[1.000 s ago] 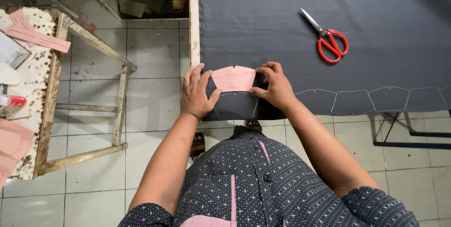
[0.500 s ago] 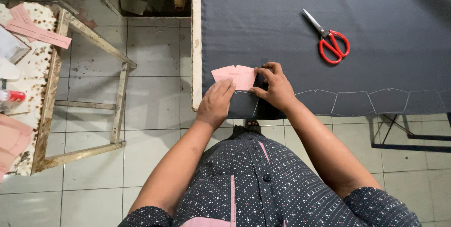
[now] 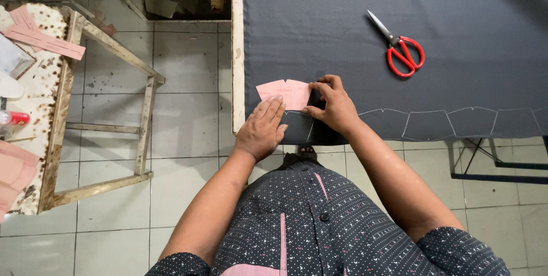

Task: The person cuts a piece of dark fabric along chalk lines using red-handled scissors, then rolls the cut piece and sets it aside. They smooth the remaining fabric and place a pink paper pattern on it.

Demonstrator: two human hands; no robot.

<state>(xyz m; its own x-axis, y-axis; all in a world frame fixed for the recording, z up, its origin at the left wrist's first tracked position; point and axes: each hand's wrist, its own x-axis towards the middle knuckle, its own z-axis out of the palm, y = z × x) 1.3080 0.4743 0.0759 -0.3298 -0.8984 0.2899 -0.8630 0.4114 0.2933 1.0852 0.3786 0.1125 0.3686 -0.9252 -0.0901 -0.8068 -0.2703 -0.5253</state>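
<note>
I see the small pink paper pattern piece w/ a notched top edge (image 3: pixel 283 93) lying flat on the dark grey fabric (image 3: pixel 354 36), close to the fabric's near-left corner. My left hand (image 3: pixel 261 130) sits just below and left of it, palm down, fingers together and stretched fwd, fingertips (image 3: pixel 276 102) pressing the piece's lower-left part. My right hand (image 3: pixel 335 106) is at its right edge, fingers curled, thumb and forefinger pressed together at the piece's right side; can't tell if they grip the paper or only pin it. So the piece lies btwn both hands, touching each.

Just under it, white chalk outlines (image 3: pixel 445 121) run in a row along the fabric's near edge, off to the right. Red-handled scissors (image 3: pixel 399 47) lie on the fabric, well apart, up and right of my right hand, blades closed. Left of the fabric is the table's pale wooden edge (image 3: pixel 237 53), then tiled floor (image 3: pixel 182 70) and a worn wooden bench (image 3: pixel 54 110) w/ more pink paper strips (image 3: pixel 43 42) on it.
</note>
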